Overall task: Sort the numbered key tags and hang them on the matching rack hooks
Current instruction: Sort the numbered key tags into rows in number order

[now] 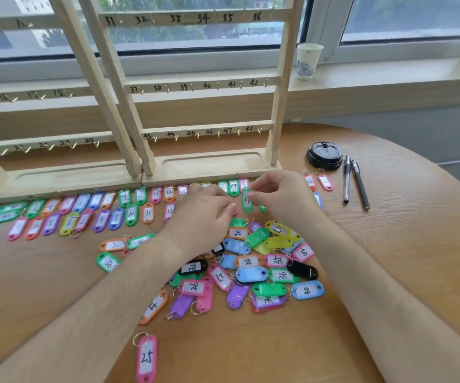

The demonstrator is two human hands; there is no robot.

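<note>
Now, from the head view, our right hand (pixel 281 194) pinches a green tag (pixel 247 200) by its upper end between thumb and fingertips, holding it upright just above the table (pixel 389 244), close in front of the rack (pixel 209 161). Its label starts with a 1; the second digit is too blurred to read. Our left hand (pixel 206 214) lies knuckles-up beside it with the fingers curled down onto the tags, and we cannot tell whether it holds one or only steadies them.

We judge the step in hand to be sorting. Two sorted rows (pixel 118 208) run along the rack base, low numbers at the left and rising rightward, while the loose heap (pixel 251 269) near our wrists holds twenties and thirties in no order. The hooks (pixel 217 85) we can see, marked 37 to 48, carry nothing.

To do this well, we should read the label fully before setting the tag down, then lay it label-up in its own gap, just beside its neighbours, without nudging them askew. Keeping each ring pointing the same way should ease hanging later. Our forearms pass close over the heap, so lifting rather than dragging should keep tags from scattering; a pink tag 25 (pixel 146 357) lies well apart already.

Two pens (pixel 357 183), a black lid (pixel 324 155) and a paper cup (pixel 307 60) sit to the right.
</note>
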